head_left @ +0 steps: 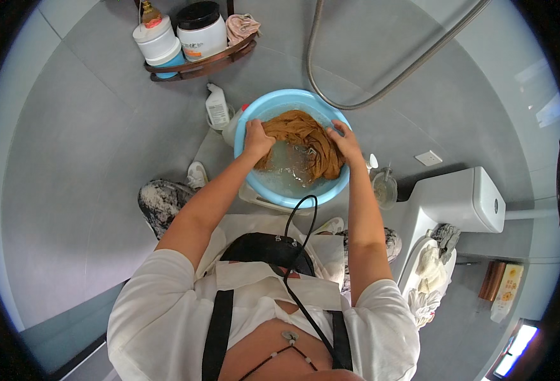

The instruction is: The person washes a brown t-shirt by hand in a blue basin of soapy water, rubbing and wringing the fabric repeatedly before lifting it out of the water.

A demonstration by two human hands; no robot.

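A light blue basin (259,185) holds cloudy, foamy water and a bunched brown cloth (299,127), partly under the surface. At the basin's left side, my left hand (258,140) is closed on the cloth's left end. My right hand (346,141) is at the right side, its thumb and fingers apart beside the cloth's right part. Its palm side is hidden, and I see nothing gripped in it.
Behind the basin's left stands a white bottle (217,106). A corner shelf (204,66) carries tubs. A metal shower hose (381,93) hangs close behind the basin. To the right is a toilet (451,203) with cloths (429,273) on its lid. A black cord (288,276) dangles before me.
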